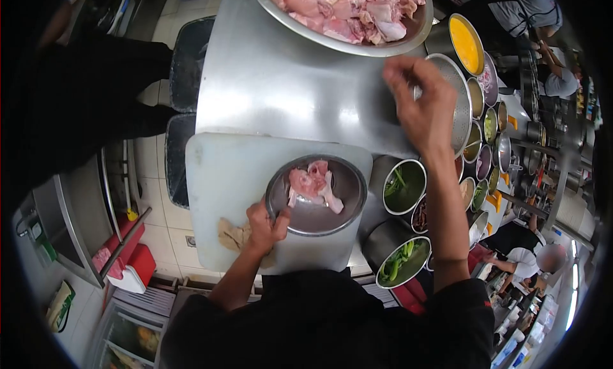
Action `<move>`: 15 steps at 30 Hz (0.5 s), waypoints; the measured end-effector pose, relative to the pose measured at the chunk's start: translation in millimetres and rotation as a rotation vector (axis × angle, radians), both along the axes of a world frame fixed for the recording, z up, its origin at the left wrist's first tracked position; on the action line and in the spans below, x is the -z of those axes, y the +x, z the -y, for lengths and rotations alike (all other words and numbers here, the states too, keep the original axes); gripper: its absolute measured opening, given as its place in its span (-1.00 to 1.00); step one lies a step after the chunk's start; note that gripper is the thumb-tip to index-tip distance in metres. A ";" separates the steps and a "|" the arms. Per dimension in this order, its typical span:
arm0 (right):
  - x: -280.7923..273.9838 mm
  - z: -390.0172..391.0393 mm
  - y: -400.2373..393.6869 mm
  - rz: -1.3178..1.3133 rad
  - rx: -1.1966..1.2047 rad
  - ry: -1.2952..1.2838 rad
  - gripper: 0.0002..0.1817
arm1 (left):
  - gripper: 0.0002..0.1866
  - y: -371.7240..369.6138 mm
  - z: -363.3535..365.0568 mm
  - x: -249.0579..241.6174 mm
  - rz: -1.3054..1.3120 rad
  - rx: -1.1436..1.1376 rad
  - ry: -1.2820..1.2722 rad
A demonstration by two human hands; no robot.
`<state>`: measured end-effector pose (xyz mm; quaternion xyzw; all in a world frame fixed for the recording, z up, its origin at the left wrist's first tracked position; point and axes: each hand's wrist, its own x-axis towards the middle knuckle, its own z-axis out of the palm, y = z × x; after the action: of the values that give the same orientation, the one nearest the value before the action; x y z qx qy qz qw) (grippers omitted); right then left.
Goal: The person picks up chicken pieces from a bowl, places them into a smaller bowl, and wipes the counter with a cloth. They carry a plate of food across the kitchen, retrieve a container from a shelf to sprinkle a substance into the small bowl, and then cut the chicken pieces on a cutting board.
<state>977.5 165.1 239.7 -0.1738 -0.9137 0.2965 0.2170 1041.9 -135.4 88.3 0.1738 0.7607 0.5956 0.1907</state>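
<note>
A round metal bowl with a few pieces of raw chicken in it rests on the white cutting board. My left hand grips the bowl's near left rim, thumb on top. Raised above the steel table, my right hand has bent, slightly blurred fingers that look apart, with nothing visible held. It is nearest to a perforated metal colander, which it partly covers. At the far edge stands a large metal basin piled with raw chicken. A beige cloth lies beside my left hand.
To the right are metal containers with green vegetables, an orange-yellow liquid and several other ingredients. A person in black stands at the left. Other people are in the right background. A red and white box is at the lower left.
</note>
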 end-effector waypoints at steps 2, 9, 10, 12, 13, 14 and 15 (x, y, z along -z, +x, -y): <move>-1.4 21.0 27.9 0.121 -0.021 -0.106 -0.89 | -0.82 -1.6 -1.3 -3.4 -0.020 0.017 0.006; 36.2 75.1 94.3 0.268 -0.094 -0.269 -0.84 | -0.70 -1.8 -5.1 4.5 -0.087 0.007 0.116; 42.0 83.3 99.4 0.259 -0.099 -0.266 -0.84 | -0.70 -1.6 -4.9 3.9 -0.096 0.003 0.118; 53.2 97.3 104.8 0.420 -0.203 -0.213 -0.74 | -0.69 -2.4 -5.8 2.1 -0.091 0.006 0.101; 59.3 102.3 105.3 0.413 -0.203 -0.209 -0.74 | -0.69 -2.4 -6.2 1.2 -0.099 0.006 0.104; 65.3 107.1 106.1 0.367 -0.202 -0.134 -0.74 | -0.69 -2.3 -6.5 0.4 -0.086 0.001 0.109; 71.1 110.3 106.7 0.322 -0.200 -0.059 -0.73 | -0.68 -2.5 -6.9 -0.1 -0.072 -0.002 0.112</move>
<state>1084.3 54.8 168.7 -0.1338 -0.9402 0.3115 0.0321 1039.4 -128.6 88.4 0.2048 0.7326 0.6310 0.1523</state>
